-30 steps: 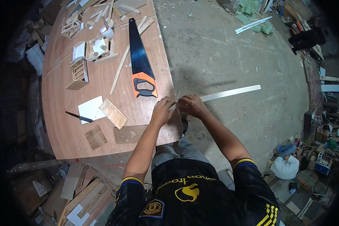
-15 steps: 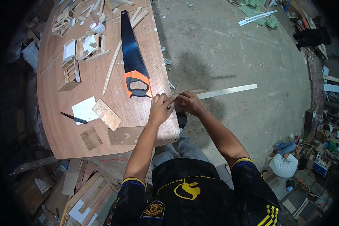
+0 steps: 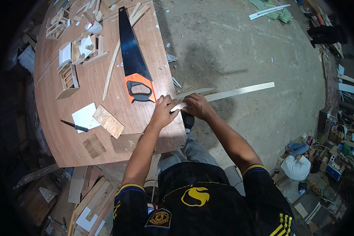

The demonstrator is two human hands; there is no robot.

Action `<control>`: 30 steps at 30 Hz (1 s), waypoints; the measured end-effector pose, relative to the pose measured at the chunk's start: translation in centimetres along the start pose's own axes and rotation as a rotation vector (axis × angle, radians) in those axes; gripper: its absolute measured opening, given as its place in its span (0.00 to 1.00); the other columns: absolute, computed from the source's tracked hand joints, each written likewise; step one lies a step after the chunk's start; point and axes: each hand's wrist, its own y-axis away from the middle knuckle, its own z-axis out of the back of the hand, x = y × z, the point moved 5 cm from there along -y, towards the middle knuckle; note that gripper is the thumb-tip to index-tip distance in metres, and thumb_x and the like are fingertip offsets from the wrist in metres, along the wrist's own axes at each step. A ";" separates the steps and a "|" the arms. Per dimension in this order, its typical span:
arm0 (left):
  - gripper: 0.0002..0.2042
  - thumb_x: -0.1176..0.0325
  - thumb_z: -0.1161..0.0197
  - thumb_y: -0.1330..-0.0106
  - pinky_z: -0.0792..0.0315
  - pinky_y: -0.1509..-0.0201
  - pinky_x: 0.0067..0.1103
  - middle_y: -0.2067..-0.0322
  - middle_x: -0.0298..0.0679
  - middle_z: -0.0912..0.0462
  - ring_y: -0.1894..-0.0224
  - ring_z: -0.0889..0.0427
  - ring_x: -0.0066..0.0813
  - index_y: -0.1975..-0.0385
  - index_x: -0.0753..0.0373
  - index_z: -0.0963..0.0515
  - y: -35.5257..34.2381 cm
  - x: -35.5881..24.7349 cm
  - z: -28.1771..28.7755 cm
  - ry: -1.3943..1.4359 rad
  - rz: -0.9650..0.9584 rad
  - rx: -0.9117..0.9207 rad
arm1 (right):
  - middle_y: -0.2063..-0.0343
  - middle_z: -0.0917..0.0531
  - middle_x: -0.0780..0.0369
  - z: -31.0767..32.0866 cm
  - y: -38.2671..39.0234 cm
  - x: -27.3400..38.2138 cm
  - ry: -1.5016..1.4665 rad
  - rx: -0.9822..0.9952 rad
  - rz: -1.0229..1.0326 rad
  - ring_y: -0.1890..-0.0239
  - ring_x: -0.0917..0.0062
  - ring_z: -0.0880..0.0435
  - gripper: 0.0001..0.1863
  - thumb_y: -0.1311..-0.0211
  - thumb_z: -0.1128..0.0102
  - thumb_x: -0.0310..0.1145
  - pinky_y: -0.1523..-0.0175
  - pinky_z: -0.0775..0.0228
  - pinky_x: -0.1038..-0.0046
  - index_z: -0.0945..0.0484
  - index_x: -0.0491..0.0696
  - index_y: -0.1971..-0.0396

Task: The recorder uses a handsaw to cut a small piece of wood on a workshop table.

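My left hand and my right hand are closed around the near end of a long pale strip at the table's right edge. The strip reaches out to the right over the floor. Just beyond my left hand lies a handsaw with an orange and black handle, flat on the wooden tabletop. Left of my left arm are a black knife-like tool, a white square piece, a pale board and a small brown board.
Small wooden models, thin sticks and a cup occupy the far tabletop. White strips on green cloth lie on the floor. A person in white sits low at right amid clutter. Stacked offcuts lie at lower left.
The table has shifted left in the view. My hands have moved slightly up and left, and the strip's near end now shows between them.
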 end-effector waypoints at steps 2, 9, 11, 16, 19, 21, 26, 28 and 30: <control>0.19 0.68 0.30 0.49 0.33 0.54 0.32 0.66 0.39 0.27 0.61 0.30 0.40 0.55 0.56 0.19 0.1 0.1 0.0 -0.006 0.005 0.015 | 0.63 0.17 0.61 0.0 0.1 -0.1 -0.001 -0.009 -0.002 0.57 0.65 0.19 0.18 0.57 0.26 0.35 0.51 0.29 0.64 0.19 0.47 0.64; 0.19 0.67 0.31 0.50 0.32 0.54 0.34 0.64 0.41 0.27 0.61 0.30 0.42 0.55 0.55 0.19 0.1 0.0 -0.1 -0.042 0.011 0.021 | 0.63 0.17 0.61 0.2 0.0 0.3 0.032 0.006 -0.015 0.56 0.65 0.19 0.19 0.56 0.26 0.36 0.51 0.29 0.65 0.20 0.48 0.63; 0.19 0.66 0.31 0.50 0.32 0.54 0.34 0.64 0.41 0.27 0.61 0.30 0.42 0.54 0.55 0.19 0.1 -0.2 -0.1 -0.056 0.016 0.020 | 0.63 0.17 0.61 0.3 0.0 0.3 0.033 0.010 -0.017 0.56 0.65 0.19 0.19 0.56 0.26 0.36 0.51 0.29 0.65 0.20 0.48 0.64; 0.20 0.64 0.30 0.51 0.32 0.53 0.32 0.64 0.40 0.28 0.60 0.31 0.41 0.54 0.53 0.19 0.3 0.1 -0.2 -0.101 0.006 0.000 | 0.62 0.17 0.62 0.3 -0.2 0.5 0.005 0.045 -0.028 0.56 0.66 0.20 0.18 0.57 0.27 0.36 0.49 0.30 0.65 0.20 0.49 0.64; 0.21 0.62 0.30 0.50 0.32 0.53 0.32 0.65 0.39 0.28 0.60 0.31 0.41 0.54 0.51 0.19 0.5 0.4 -0.3 -0.095 0.001 0.015 | 0.61 0.17 0.63 0.3 -0.1 0.9 0.038 0.012 -0.005 0.55 0.67 0.20 0.18 0.57 0.27 0.35 0.47 0.32 0.63 0.20 0.50 0.63; 0.20 0.61 0.30 0.50 0.31 0.52 0.33 0.65 0.39 0.27 0.58 0.30 0.41 0.54 0.49 0.18 0.3 0.6 -0.7 -0.118 0.050 0.070 | 0.59 0.18 0.63 0.2 0.1 0.6 0.059 0.049 -0.036 0.53 0.66 0.21 0.19 0.57 0.28 0.35 0.45 0.33 0.62 0.20 0.51 0.61; 0.19 0.59 0.30 0.49 0.31 0.44 0.40 0.57 0.45 0.27 0.50 0.28 0.48 0.54 0.46 0.19 1.6 1.9 -1.2 -0.251 -0.005 -0.098 | 0.54 0.20 0.60 1.6 -2.3 3.0 0.263 0.108 -0.096 0.49 0.62 0.24 0.24 0.58 0.28 0.34 0.43 0.34 0.60 0.20 0.52 0.55; 0.19 0.59 0.29 0.49 0.33 0.41 0.41 0.50 0.46 0.28 0.47 0.28 0.52 0.54 0.46 0.19 2.1 3.4 -2.1 -0.105 -0.023 -0.006 | 0.52 0.21 0.59 2.5 -4.4 4.0 0.255 0.072 -0.149 0.48 0.60 0.25 0.25 0.57 0.30 0.31 0.42 0.34 0.59 0.20 0.53 0.53; 0.24 0.59 0.29 0.50 0.34 0.39 0.40 0.50 0.47 0.24 0.42 0.32 0.54 0.50 0.54 0.22 1.0 2.0 -2.2 -0.042 0.117 0.154 | 0.54 0.21 0.58 3.1 -7.3 6.8 0.184 -0.021 -0.264 0.49 0.60 0.24 0.22 0.56 0.33 0.27 0.42 0.34 0.59 0.20 0.52 0.55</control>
